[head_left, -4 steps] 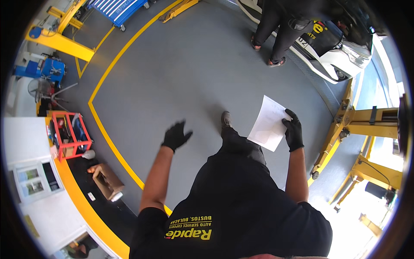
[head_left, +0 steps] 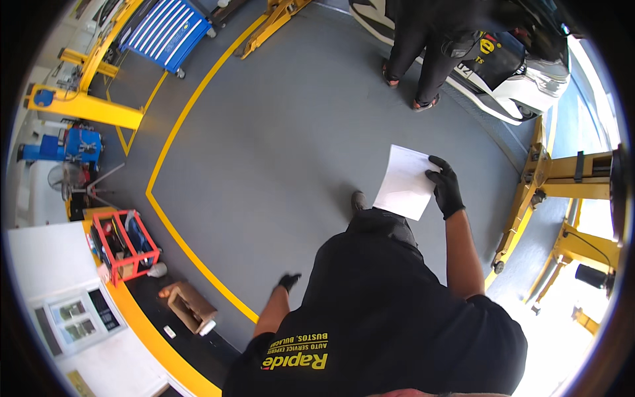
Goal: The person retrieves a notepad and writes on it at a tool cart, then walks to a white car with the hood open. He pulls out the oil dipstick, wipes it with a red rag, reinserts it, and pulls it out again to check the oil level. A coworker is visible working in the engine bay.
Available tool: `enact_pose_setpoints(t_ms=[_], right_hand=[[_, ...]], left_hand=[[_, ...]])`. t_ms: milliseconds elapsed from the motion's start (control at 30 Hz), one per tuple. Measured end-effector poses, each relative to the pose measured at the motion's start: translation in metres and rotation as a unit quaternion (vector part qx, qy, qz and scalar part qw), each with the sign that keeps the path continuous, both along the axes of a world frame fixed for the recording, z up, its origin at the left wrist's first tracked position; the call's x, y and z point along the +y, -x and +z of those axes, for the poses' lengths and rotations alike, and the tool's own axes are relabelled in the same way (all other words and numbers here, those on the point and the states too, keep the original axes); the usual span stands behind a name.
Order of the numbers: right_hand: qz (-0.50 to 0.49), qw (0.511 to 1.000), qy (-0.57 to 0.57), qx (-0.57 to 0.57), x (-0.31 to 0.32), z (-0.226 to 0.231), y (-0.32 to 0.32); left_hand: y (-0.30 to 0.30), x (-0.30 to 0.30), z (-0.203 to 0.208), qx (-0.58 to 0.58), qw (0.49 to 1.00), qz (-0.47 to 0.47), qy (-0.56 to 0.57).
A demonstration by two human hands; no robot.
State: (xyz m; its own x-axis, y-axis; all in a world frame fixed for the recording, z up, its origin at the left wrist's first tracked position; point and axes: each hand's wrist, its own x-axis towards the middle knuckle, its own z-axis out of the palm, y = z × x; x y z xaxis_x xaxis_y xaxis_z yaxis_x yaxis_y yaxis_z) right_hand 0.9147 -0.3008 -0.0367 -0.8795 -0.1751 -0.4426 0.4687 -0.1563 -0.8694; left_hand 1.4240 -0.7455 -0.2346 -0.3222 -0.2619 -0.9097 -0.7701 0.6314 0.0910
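My right hand (head_left: 448, 188), in a black glove, grips the right edge of a white sheet of paper (head_left: 402, 182) between thumb and fingers. The sheet is held over my thigh and slightly bowed. Low at my left side hangs my left hand (head_left: 289, 282), gloved in black too. It holds nothing that I can see, with its fingers a little apart, and my dark shirt (head_left: 370, 298) partly hides that arm. One of my shoes (head_left: 358, 200) shows on the grey floor (head_left: 278, 139).
Ahead on the right, a person (head_left: 423, 53) in dark trousers stands at a white car (head_left: 529, 92). Yellow lift parts (head_left: 522, 205) rise at my right. Leftward are a blue tool cabinet (head_left: 169, 33), a red cart (head_left: 124, 245), a cardboard box (head_left: 188, 306) and a yellow floor line (head_left: 159, 169).
My left hand has dropped back toward my side. The paper, still in my right hand, has shifted slightly left. The view has turned a little, and the surroundings at left sit lower and farther right.
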Motion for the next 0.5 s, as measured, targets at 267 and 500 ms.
enact_pose_setpoints(t_ms=[267, 500], right_hand=[[0.143, 0.980, -0.070, 0.121, -0.276, 0.043, 0.312], [0.218, 0.938, -0.143, 0.230, -0.513, 0.023, 0.482]], left_hand=[[0.188, -0.130, 0.011, 0.029, 0.987, 0.154, -0.041], [0.450, -0.363, -0.027, 0.253, 0.922, -0.288, 0.041]])
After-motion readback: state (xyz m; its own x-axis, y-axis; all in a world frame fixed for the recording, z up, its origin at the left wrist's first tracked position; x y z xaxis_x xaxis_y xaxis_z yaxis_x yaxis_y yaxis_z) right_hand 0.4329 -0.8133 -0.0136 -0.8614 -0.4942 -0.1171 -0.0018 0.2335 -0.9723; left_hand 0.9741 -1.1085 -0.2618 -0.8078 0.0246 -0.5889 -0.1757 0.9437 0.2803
